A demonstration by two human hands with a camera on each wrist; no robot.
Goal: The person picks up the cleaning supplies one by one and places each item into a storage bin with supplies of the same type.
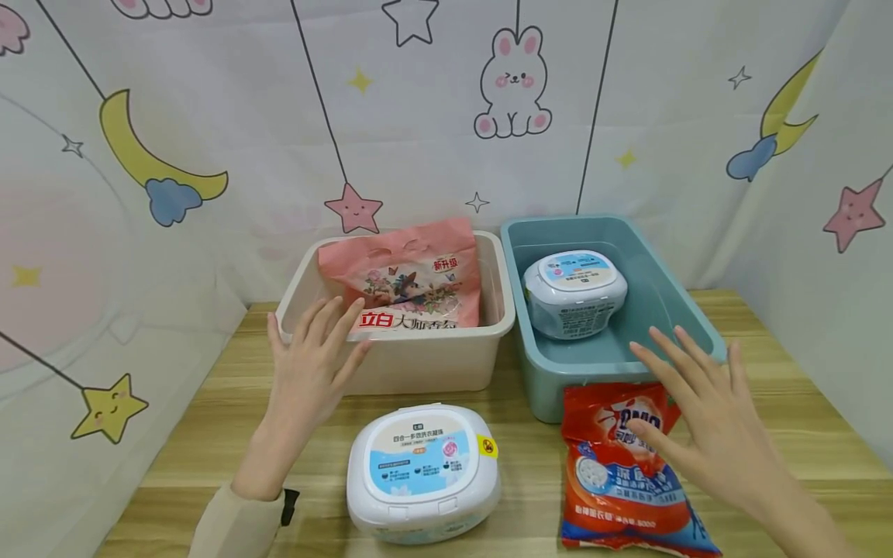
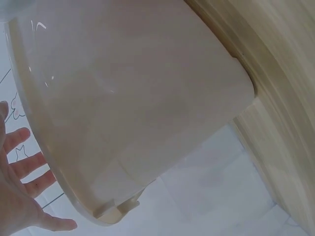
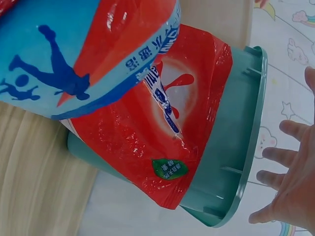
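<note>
1. Hovering with the left hand (image 1: 303, 372) at the front left of the cream bin (image 1: 425, 368), with fingers spread and thumb apart; very near the rim, but impossible to tell whether touching.
2. Hovering with the right hand (image 1: 705, 418) above the red bag (image 1: 614, 473), near the front right corner of the teal bin (image 1: 544, 372), also with fingers spread; in the right wrist view, showing a slim gap between fingertips and rim.
3. Find the white tub (image 1: 422, 473) on the counter (image 1: 530, 480) in front of the cream bin, between both arms, with its lid up; see a strip of wood between its right edge and the red bag.
4. Find the red bag just in front of the teal bin, overlapping the bin's front wall in the head view.
5. See the pink bag (image 1: 412, 279) inside the cream bin, tilted, with its top edge rising above the back rim.
6. See the second tub (image 1: 575, 294) inside the teal bin, set toward the left wall, leaving room to its right.
7. Note hardly any gap between the two bins' rims; behind both, see the printed curtain (image 1: 418, 116), meeting the counter along its left and right edges too.
</note>
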